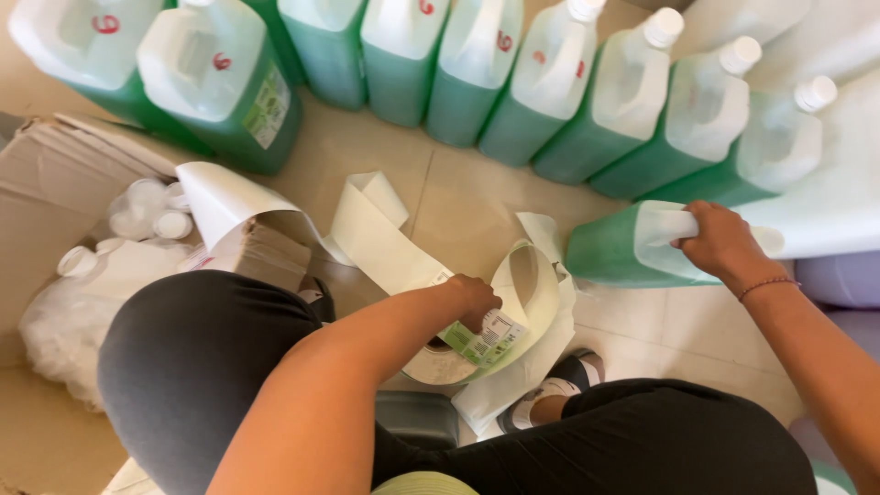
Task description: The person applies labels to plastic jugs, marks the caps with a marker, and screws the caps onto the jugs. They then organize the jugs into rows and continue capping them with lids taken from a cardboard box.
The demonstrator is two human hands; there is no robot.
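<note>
A green-and-white label (484, 337) is pinched by the closed left hand (475, 301) over a roll of label backing (458, 353) on the tiled floor, while a tilted jug of green liquid (616, 249) — nearest of a curved row — is gripped at its handle by the right hand (722, 240).

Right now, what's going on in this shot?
A seated person is working over a tiled floor. The left hand pinches a green label on a roll of white backing paper, whose loose strip trails across the floor. The right hand grips the handle of a jug of green liquid lying tipped on its side. More jugs stand in an arc behind, and white caps sit in a cardboard box at left.
</note>
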